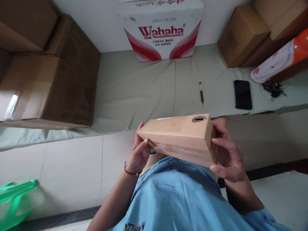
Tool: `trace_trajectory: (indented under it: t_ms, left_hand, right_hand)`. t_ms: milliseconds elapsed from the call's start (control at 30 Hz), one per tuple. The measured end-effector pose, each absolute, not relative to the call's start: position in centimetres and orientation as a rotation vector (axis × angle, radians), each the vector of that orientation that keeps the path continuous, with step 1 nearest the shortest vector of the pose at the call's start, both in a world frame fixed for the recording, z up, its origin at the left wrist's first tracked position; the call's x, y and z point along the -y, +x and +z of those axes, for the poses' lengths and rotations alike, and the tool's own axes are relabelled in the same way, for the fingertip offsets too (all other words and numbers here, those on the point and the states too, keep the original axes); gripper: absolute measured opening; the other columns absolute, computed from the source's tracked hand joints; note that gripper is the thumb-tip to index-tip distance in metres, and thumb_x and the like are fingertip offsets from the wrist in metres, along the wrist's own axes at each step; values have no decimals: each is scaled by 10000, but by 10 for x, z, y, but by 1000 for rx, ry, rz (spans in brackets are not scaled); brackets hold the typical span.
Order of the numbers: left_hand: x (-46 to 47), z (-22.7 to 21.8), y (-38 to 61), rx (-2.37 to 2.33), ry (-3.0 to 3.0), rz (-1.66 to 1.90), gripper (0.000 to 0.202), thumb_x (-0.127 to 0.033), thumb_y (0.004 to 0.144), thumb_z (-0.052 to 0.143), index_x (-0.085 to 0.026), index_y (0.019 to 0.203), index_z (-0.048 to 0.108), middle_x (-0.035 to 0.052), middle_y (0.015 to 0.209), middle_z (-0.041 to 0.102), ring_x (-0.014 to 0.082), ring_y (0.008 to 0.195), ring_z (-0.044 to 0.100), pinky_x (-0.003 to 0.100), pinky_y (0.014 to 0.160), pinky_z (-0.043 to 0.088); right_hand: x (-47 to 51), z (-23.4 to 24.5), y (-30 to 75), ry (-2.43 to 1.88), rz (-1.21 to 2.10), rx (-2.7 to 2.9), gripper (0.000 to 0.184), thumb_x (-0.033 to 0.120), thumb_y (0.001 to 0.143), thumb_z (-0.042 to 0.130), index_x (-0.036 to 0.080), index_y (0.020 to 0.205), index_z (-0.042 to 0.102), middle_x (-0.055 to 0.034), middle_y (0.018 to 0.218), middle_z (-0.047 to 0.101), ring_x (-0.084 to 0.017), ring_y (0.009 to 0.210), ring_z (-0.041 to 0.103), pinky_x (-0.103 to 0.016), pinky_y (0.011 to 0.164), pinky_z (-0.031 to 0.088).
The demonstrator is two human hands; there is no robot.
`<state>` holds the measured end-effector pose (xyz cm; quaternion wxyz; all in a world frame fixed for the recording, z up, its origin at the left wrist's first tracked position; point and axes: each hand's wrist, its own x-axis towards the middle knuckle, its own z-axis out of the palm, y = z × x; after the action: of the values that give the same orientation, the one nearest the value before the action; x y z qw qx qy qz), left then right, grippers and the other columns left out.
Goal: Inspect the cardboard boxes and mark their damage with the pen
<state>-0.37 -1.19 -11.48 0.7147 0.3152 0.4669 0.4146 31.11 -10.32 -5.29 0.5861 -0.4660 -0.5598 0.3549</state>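
I hold a long brown cardboard box [178, 134] against my chest, above my blue shirt. Clear tape runs along its near edge and a small oval hole shows on its top face. My left hand [139, 152] grips the box's left end, thumb on the front face, a red string at the wrist. My right hand [227, 154] wraps round the right end with fingers curled on the side. The box hangs just in front of the edge of a cloth-covered surface [134, 89].
On the grey-green cloth lie a black pen [201, 92], a black phone [243, 94] and dark keys [274, 89]. A white "Wahaha" water carton [162, 30] stands at the back. Brown cartons stack at left [48, 86] and right [243, 35]. A green bag [14, 199] sits lower left.
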Motion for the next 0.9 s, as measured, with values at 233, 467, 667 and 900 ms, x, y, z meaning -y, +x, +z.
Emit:
trace_trajectory:
  t_ms: [233, 467, 667, 900]
  left_hand:
    - [8, -109, -10, -1021, 678, 1040, 408, -436, 922, 810, -274, 1292, 752, 79, 1383, 761, 220, 1246, 730, 302, 1014, 612]
    - [-18, -84, -9, -1061, 962, 1402, 371, -442, 790, 903, -296, 1116, 804, 54, 1231, 778, 257, 1189, 703, 349, 1025, 590]
    - [-43, -66, -4, -1081, 1211, 1482, 568, -354, 770, 974, -284, 1296, 771, 45, 1184, 722, 225, 1136, 680, 321, 964, 572]
    - [-36, -53, 5, -1226, 1832, 1873, 384, -195, 905, 816, -290, 1271, 745, 75, 1312, 681, 323, 1428, 610, 573, 1230, 498]
  right_hand:
    - [114, -67, 301, -1173, 1065, 1009, 979, 372, 642, 1043, 445, 1537, 652, -10, 1712, 546, -438, 1678, 384, -662, 1424, 263]
    - [103, -87, 292, -1295, 1105, 1041, 1101, 261, 677, 1026, 417, 1636, 509, -70, 1644, 610, -363, 1547, 576, -553, 1317, 475]
    - [50, -100, 304, -1373, 998, 1078, 940, 258, 639, 1031, 299, 1478, 609, -108, 1481, 711, -338, 1374, 703, -530, 1262, 534]
    - [-14, -90, 336, -1273, 1208, 1111, 966, 275, 503, 1095, 280, 1386, 701, -76, 1492, 723, -334, 1474, 635, -512, 1295, 499]
